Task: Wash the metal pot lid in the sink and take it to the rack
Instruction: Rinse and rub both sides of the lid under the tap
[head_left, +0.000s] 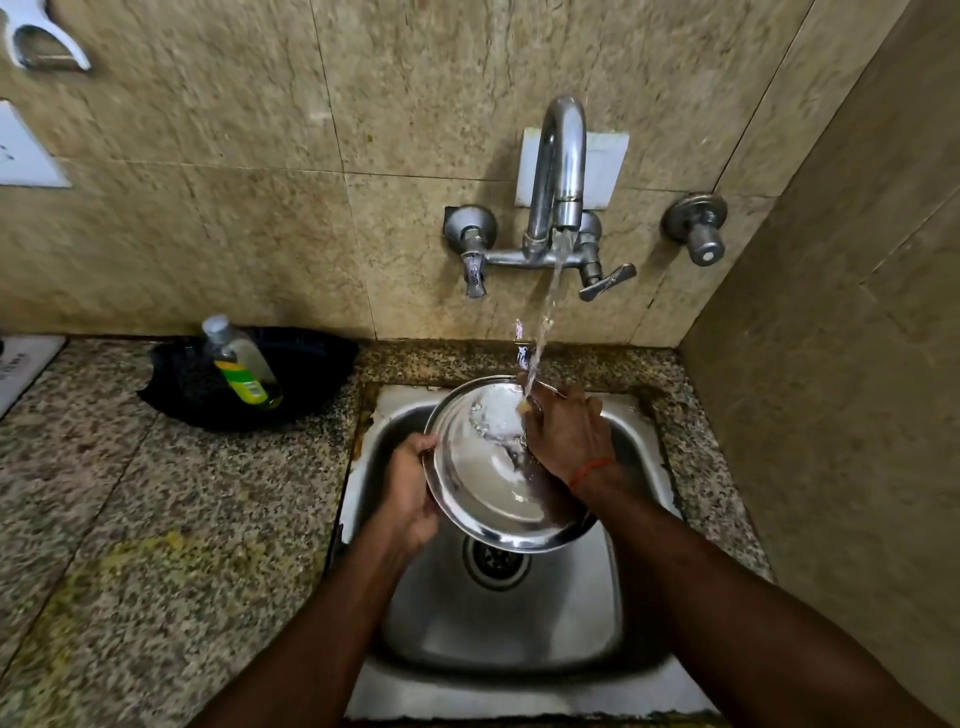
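A round shiny metal pot lid is held tilted over the steel sink, under a stream of water from the wall tap. My left hand grips the lid's left rim. My right hand lies flat on the lid's right side, fingers spread toward the top edge where the water lands. A red thread circles my right wrist. The rack is not in view.
A black dish with a leaning bottle of yellow-green liquid stands on the speckled granite counter left of the sink. Tiled walls close in behind and on the right. A drain lies under the lid.
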